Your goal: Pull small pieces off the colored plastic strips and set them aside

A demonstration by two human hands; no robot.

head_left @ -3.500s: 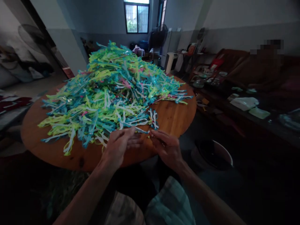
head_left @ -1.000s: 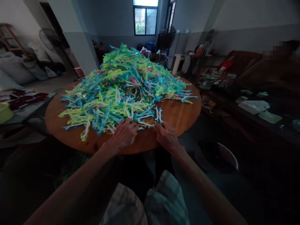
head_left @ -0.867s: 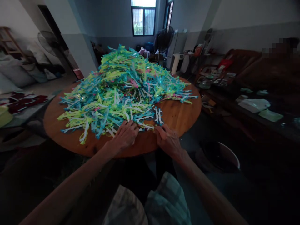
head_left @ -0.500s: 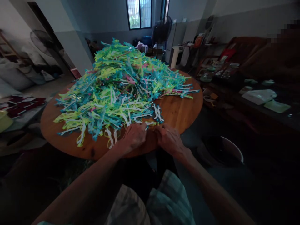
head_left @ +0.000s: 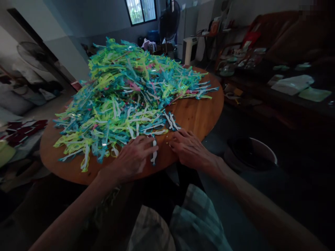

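A large heap of thin yellow-green, blue and white plastic strips [head_left: 125, 90], with a few pink bits, covers much of a round wooden table [head_left: 201, 108]. My left hand [head_left: 133, 153] is at the near edge, fingers apart and reaching over a single blue-and-white strip [head_left: 154, 153] that lies lengthwise toward me. Whether those fingers press on it is unclear. To its right, my right hand [head_left: 185, 146] has its fingers curled together at the tabletop. Tiny pale bits show by its fingertips; what it pinches is too small to name.
A dark bucket with a pale rim [head_left: 264, 148] stands on the floor at the right. Beyond it, a dark low table holds a white plastic bag [head_left: 293, 84] and a glass jug [head_left: 227, 67]. A standing fan [head_left: 169, 21] is behind the heap.
My hands have moved apart, the left one going left with its fingers loosening. A blue-and-white strip now lies between them. The view has shifted slightly to the right.
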